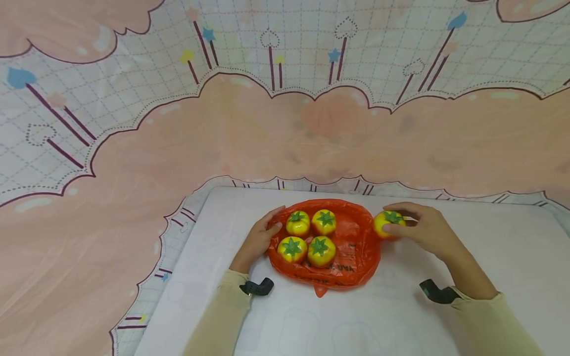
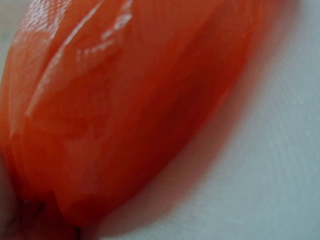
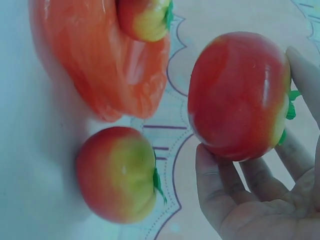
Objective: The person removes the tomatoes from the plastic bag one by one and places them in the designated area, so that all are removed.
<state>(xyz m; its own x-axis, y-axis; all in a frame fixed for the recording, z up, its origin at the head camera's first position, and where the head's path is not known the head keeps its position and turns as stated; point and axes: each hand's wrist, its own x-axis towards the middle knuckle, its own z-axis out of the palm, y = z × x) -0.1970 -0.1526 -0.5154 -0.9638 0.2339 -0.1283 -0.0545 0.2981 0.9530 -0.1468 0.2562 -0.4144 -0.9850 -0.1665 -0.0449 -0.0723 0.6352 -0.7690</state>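
An opened red plastic bag (image 1: 352, 227) lies on the white table with several yellow-and-red toy tomatoes (image 1: 321, 251) in it, green leaf caps up. My left hand (image 1: 258, 242) holds the bag's left rim, thumb inside; in the left wrist view the bag's side (image 2: 125, 110) hides most of that hand. At the bag's right edge, my right hand (image 1: 420, 227) grips another toy tomato (image 3: 240, 97) between thumb and fingers, raised off the table. Below it, one more toy tomato (image 3: 117, 175) rests on the table beside the bag, seen clearly only in the right wrist view.
The white table (image 1: 401, 316) reaches back to a peach-and-white patterned cloth (image 1: 276, 133). Black devices (image 1: 438, 292) sit at both wrists, by the cuffs of the beige sleeves (image 1: 222, 311).
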